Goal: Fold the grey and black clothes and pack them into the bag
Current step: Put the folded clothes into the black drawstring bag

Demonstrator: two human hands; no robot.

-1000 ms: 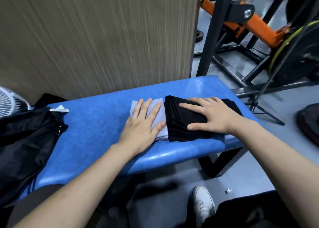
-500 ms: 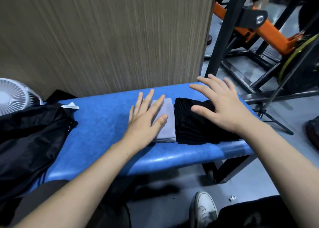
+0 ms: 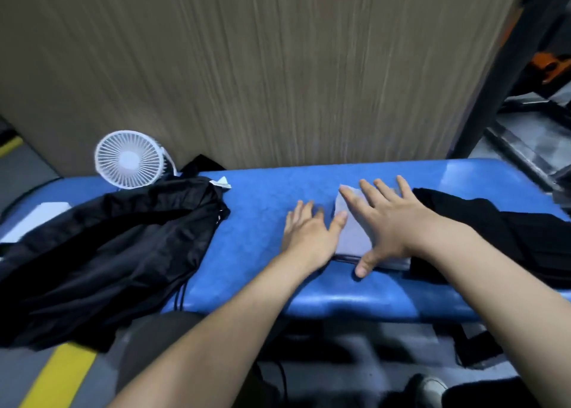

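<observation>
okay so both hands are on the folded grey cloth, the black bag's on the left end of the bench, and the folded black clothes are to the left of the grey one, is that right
Not quite. The head view shows the folded black clothes to the right of the folded grey cloth, not the left. The rest holds: the left hand and right hand are at the grey cloth, and the black bag lies on the left end of the blue bench.

- single head-worn wide-angle view, looking forward and down, close over blue bench (image 3: pixel 253 210)
- faces wood-grain panel (image 3: pixel 262 68) behind the bench
- forearms enter from bottom edge; no second view
</observation>
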